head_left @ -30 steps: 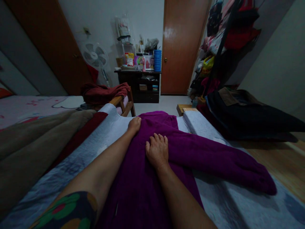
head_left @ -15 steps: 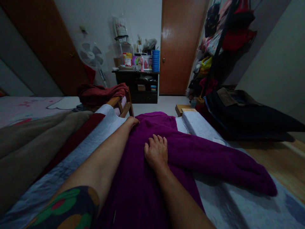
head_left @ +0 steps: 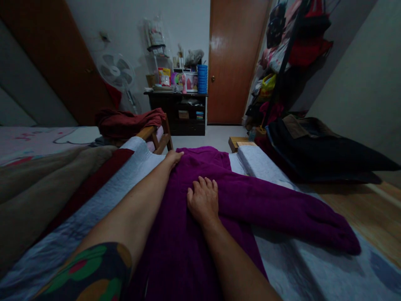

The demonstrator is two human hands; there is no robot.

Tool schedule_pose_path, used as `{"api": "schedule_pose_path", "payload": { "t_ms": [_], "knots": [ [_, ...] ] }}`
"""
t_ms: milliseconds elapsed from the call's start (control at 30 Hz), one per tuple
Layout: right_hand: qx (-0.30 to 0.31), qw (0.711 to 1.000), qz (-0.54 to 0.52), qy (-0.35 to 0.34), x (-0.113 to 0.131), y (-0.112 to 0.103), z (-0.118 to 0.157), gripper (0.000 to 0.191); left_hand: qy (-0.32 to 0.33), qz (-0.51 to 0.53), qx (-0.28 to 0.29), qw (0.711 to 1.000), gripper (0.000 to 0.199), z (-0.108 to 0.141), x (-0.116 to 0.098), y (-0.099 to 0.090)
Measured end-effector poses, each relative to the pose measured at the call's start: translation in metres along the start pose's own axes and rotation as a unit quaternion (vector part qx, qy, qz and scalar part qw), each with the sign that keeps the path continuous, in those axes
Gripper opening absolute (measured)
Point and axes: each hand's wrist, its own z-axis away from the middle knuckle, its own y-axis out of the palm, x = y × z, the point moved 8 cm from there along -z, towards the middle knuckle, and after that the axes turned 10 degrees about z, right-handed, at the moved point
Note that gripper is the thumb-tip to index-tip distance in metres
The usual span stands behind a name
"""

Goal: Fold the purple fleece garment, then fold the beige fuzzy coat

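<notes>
A purple long-sleeved garment [head_left: 238, 190] lies in front of me on a light blue-grey cloth [head_left: 275, 255], one sleeve stretched out to the right. At the garment's upper left edge, my left hand [head_left: 174, 158] has its fingers closed on the fabric, the fingertips partly hidden. My right hand [head_left: 204, 196] rests palm down on the middle of the garment, near the base of the sleeve, its fingers spread a little.
Brown fabric [head_left: 56, 175] lies along the left. A reddish cloth [head_left: 130, 123] hangs over a wooden frame [head_left: 163, 142]. Dark folded clothes [head_left: 326, 146] are stacked on the right. Farther back stand a fan [head_left: 117, 71], a dark cabinet [head_left: 175, 121] and a door [head_left: 234, 62].
The whole view has shifted slightly, so things appear a little farther left. Both hands keep their places on the garment.
</notes>
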Motion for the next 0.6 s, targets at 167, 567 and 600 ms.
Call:
{"api": "schedule_pose_path", "payload": {
  "t_ms": [167,567,600],
  "knots": [
    [0.008,1.000,-0.002,0.000,0.000,0.001,0.000,0.031,0.083,-0.149,-0.057,0.984,0.026,0.011,-0.006,-0.005],
    [0.022,1.000,-0.009,0.005,-0.001,0.002,-0.001,0.031,0.266,-0.397,-0.102,0.873,0.032,0.050,-0.026,0.001],
    [0.022,1.000,-0.008,0.005,-0.001,0.002,-0.001,0.031,0.277,-0.408,-0.063,0.868,0.032,0.053,-0.024,0.008]
  ]
}}
